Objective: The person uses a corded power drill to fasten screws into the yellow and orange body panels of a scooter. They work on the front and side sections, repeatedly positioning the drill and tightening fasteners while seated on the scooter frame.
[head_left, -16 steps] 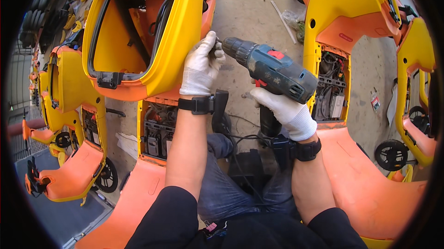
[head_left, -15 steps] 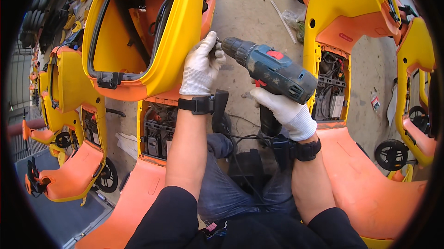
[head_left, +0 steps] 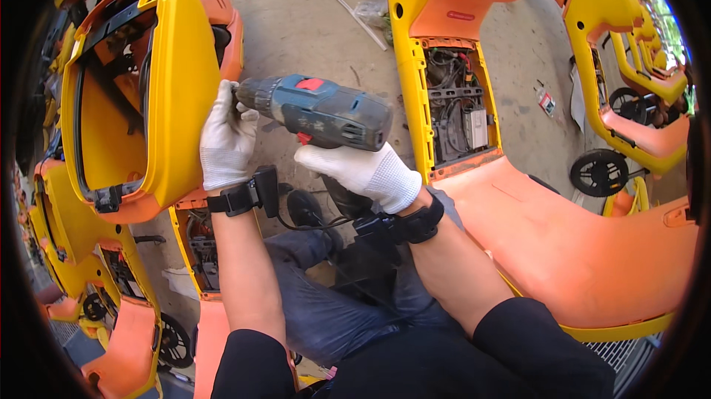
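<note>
Drill (head_left: 326,106) just R of yellow box (head_left: 181,65), long axis approx crosswise, chuck (head_left: 255,93) end twd box. R hand (head_left: 366,171) wrapped round drill, farther from box; L hand (head_left: 228,136) nearer, curled at chuck tip, can't tell if gripping.

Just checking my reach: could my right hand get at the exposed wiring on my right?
Probably not now: your right hand grips the power drill, though no cover lies over the exposed wiring.

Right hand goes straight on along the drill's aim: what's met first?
Likely the left hand, which sits at the nose of the drill in the right hand. Depth is unclear, so whether they already touch I can't tell.
</note>
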